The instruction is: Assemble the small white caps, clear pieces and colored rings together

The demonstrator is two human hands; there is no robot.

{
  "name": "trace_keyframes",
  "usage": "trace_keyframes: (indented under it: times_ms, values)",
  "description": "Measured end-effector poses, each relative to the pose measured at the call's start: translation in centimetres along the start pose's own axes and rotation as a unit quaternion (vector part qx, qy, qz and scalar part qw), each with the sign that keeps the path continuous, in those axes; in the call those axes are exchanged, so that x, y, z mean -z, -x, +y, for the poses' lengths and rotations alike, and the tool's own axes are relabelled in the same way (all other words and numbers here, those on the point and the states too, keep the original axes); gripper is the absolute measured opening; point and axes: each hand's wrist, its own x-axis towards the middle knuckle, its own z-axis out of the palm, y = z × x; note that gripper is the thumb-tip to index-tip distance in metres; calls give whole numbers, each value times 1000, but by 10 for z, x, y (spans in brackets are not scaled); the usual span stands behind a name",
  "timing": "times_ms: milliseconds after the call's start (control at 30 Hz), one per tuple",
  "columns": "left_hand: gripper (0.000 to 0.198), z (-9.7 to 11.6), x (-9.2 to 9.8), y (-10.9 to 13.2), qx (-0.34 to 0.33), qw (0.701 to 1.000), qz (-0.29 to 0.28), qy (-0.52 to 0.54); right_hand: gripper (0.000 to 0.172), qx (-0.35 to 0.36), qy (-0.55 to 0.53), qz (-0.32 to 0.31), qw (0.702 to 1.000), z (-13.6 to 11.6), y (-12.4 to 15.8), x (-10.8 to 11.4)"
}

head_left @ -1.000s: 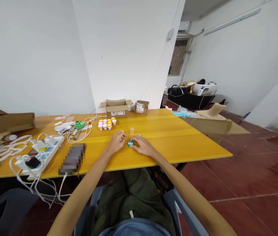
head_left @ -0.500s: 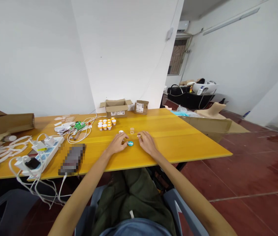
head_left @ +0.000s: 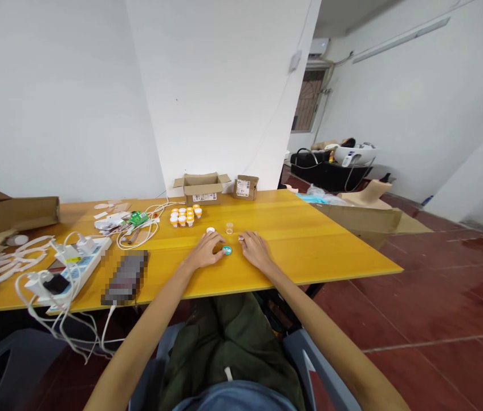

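My left hand rests low over the table, its thumb and forefinger curled to the edge of a small round blue container with pale bits on it. My right hand is closed, fingertips pinching a small whitish piece too tiny to name. Just beyond the hands stands a small clear cup. A white round cap lies behind my left fingers, partly hidden by them.
Several small jars with orange-and-white lids stand grouped further back. Behind them are an open cardboard box and a smaller box. To the left lie a phone, a power strip and tangled cables.
My left fingers have shifted slightly at the blue container, with more of its top showing. My right hand stays nearly in place, fingertips turned a little lower.
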Motion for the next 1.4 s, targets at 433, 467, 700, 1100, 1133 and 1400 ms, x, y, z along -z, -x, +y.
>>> trace_keyframes:
  times_ms: [433,467,700,1100,1133,1400]
  values:
    - [22,-21,-2,-5,112,986,124,-15,20,40,0,-12,999,-9,-1,5]
    - [20,-23,-3,-5,112,986,119,-17,21,38,4,-16,999,-11,0,6]
    - [21,-27,-7,-6,107,990,81,-33,20,35,8,-49,998,-18,-1,12]
    - [22,-17,-3,-6,104,991,80,-32,22,45,30,-35,998,-21,1,12]
    - [22,-15,-2,-5,93,992,77,-28,22,46,25,-30,998,-20,1,11]
    - [19,2,4,-2,2,1000,2,4,18,129,-90,5,988,-23,1,17]
